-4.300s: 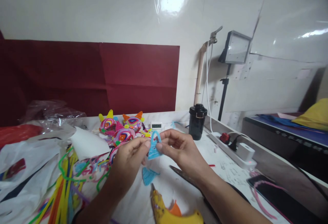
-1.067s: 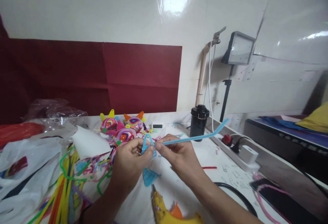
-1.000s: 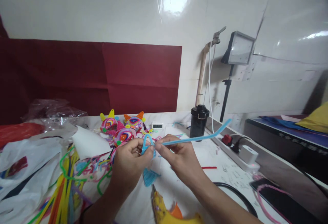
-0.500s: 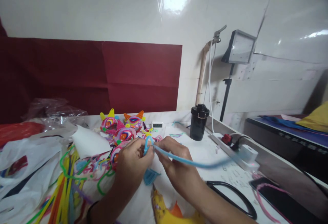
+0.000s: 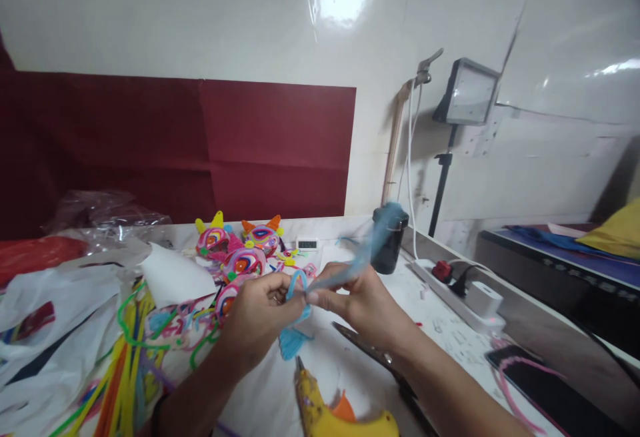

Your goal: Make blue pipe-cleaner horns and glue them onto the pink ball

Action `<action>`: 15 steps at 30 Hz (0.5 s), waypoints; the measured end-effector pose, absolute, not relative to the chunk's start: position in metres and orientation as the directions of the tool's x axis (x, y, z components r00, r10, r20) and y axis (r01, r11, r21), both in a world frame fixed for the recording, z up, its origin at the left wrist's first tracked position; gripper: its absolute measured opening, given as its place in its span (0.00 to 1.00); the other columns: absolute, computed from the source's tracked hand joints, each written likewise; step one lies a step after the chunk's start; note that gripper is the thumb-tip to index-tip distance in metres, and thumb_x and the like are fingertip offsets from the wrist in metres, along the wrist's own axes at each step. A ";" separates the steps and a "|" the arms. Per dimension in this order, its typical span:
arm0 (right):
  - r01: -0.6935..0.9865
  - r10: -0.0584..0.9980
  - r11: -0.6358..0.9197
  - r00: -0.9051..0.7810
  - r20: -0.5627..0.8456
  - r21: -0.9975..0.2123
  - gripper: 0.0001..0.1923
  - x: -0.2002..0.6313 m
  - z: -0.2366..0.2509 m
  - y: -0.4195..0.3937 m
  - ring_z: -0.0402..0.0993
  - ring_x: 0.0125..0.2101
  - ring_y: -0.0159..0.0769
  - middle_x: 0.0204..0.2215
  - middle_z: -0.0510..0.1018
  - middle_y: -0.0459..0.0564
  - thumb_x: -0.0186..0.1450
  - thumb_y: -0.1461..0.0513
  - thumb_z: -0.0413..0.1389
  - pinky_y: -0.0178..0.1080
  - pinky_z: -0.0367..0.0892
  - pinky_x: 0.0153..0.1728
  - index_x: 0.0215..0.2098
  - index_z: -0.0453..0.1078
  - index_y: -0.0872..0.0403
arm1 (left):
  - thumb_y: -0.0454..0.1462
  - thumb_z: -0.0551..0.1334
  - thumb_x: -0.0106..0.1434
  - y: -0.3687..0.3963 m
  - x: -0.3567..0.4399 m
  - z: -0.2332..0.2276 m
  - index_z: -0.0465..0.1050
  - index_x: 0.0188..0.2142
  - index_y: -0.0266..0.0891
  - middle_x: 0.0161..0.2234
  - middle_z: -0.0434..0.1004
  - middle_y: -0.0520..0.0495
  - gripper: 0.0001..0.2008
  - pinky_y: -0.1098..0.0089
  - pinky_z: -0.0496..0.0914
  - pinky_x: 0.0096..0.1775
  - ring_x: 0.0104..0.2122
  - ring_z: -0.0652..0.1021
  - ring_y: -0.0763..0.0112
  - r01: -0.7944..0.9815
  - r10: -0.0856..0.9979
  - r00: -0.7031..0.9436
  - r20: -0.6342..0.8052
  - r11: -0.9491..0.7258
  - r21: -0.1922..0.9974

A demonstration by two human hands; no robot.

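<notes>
A light-blue pipe cleaner (image 5: 299, 279) is bent into a loop at the middle of the view, with its long free end blurred and pointing up to the right. My left hand (image 5: 263, 310) pinches the loop between thumb and fingers. Close against it, my right hand (image 5: 357, 293) is closed on the same pipe cleaner where the free end leaves the loop. Just below my fingers is a blue fan-shaped piece (image 5: 293, 343). Under my right forearm lie scissors (image 5: 373, 353), their handles partly hidden. A yellow glue gun (image 5: 325, 410) with an orange trigger sits at the bottom edge.
Colourful coiled pipe-cleaner figures (image 5: 245, 262) stand behind my left hand, beside a small digital timer (image 5: 307, 244). Loose pipe cleaners (image 5: 125, 370) and plastic bags (image 5: 55, 323) cover the left. A black cup (image 5: 387, 250), power strip (image 5: 470, 313) and phone (image 5: 555, 390) are at right.
The pipe cleaner's free end has swung from pointing right to pointing up and right. My right hand has turned and shifted slightly right, uncovering the scissor blades.
</notes>
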State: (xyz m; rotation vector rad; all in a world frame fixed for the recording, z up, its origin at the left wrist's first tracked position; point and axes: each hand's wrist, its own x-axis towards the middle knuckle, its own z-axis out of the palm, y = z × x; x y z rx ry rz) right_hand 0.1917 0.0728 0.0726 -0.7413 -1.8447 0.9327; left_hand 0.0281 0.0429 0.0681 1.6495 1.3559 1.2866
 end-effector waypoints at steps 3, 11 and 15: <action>0.075 0.844 0.391 -0.426 0.325 -0.917 0.12 0.194 0.072 0.075 0.61 0.21 0.27 0.17 0.70 0.43 0.48 0.58 0.67 0.32 0.57 0.23 0.21 0.73 0.59 | 0.36 0.62 0.49 0.041 0.028 0.069 0.70 0.22 0.37 0.18 0.61 0.56 0.04 0.75 0.57 0.22 0.21 0.63 0.76 0.367 0.958 0.044 0.284 -0.280 0.887; -0.015 0.847 0.157 -0.513 0.142 -0.988 0.14 0.197 0.068 0.081 0.61 0.19 0.25 0.16 0.71 0.42 0.41 0.60 0.70 0.32 0.56 0.22 0.19 0.72 0.59 | 0.37 0.60 0.52 0.038 0.031 0.071 0.55 0.16 0.40 0.17 0.49 0.59 0.14 0.74 0.49 0.22 0.20 0.54 0.78 0.520 0.947 0.123 0.296 -0.315 0.794; -0.076 0.851 0.091 -0.512 0.117 -0.993 0.16 0.195 0.071 0.083 0.62 0.18 0.24 0.15 0.70 0.40 0.38 0.61 0.71 0.31 0.57 0.23 0.20 0.71 0.59 | 0.40 0.61 0.52 0.039 0.029 0.071 0.63 0.19 0.39 0.18 0.54 0.58 0.11 0.74 0.53 0.22 0.20 0.58 0.76 0.496 0.959 0.115 0.260 -0.282 0.821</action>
